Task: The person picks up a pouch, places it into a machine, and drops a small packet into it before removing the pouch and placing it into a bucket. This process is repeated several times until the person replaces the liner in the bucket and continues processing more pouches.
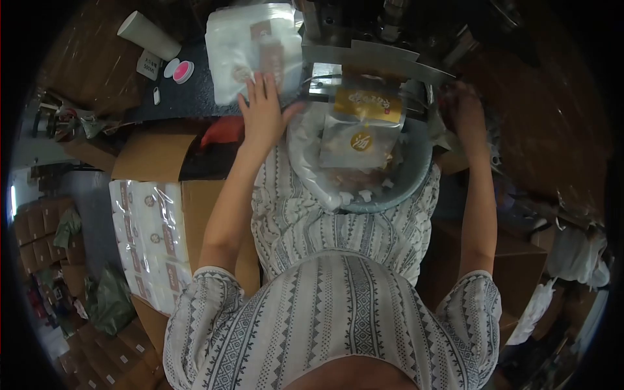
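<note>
My left hand [264, 117] lies with spread fingers on the lower edge of a stack of whitish plastic pouches [231, 58]. At the right, my right hand [465, 117] is beside the machine's metal edge; its fingertips are dark and blurred, and what they touch is hidden. Between my hands, a clear pouch with a gold label [361, 133] hangs upright below the metal plate [383, 58]. Under it sits a grey-blue basin [416, 175] on my lap, lined with clear plastic and holding small pale pieces.
An open cardboard box [153, 156] with packed printed pouches [149, 237] stands at the left. A white cup [149, 36] and a small pink-topped tub [183, 71] are on the dark table [195, 97]. Another carton [481, 266] stands low at the right.
</note>
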`<state>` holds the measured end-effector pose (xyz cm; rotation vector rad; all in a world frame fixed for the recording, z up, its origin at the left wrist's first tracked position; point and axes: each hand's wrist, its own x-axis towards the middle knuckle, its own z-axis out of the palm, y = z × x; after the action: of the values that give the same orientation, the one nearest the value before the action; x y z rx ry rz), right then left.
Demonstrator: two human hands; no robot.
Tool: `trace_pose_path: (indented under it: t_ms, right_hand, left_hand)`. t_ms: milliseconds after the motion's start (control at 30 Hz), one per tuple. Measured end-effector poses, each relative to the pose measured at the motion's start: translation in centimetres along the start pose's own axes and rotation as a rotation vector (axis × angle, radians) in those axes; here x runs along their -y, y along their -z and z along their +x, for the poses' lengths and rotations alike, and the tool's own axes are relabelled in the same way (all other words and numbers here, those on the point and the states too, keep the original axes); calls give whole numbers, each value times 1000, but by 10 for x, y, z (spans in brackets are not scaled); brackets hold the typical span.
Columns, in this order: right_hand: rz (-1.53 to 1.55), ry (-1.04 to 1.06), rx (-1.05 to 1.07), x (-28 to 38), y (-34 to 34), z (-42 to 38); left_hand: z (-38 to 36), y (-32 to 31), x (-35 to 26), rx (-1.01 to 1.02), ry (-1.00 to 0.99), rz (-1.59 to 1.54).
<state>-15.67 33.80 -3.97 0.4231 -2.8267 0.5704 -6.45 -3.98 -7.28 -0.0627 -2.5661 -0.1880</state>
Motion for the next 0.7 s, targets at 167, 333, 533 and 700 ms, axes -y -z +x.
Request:
trace_pose_path:
  t_ms: [167, 333, 533, 700]
  right_hand:
    - [-15, -184, 26, 25, 27, -13]
    - [580, -222, 136, 36, 49, -31]
    - [595, 95, 147, 118, 53, -39]
    - [545, 532, 58, 136, 37, -33]
  left_hand:
    - [-21, 33, 13, 113, -15, 43]
    - [-25, 70, -5, -5, 191, -250]
    - [-17, 84, -47, 19, 79, -315]
    - [-13, 81, -67, 142, -106, -476]
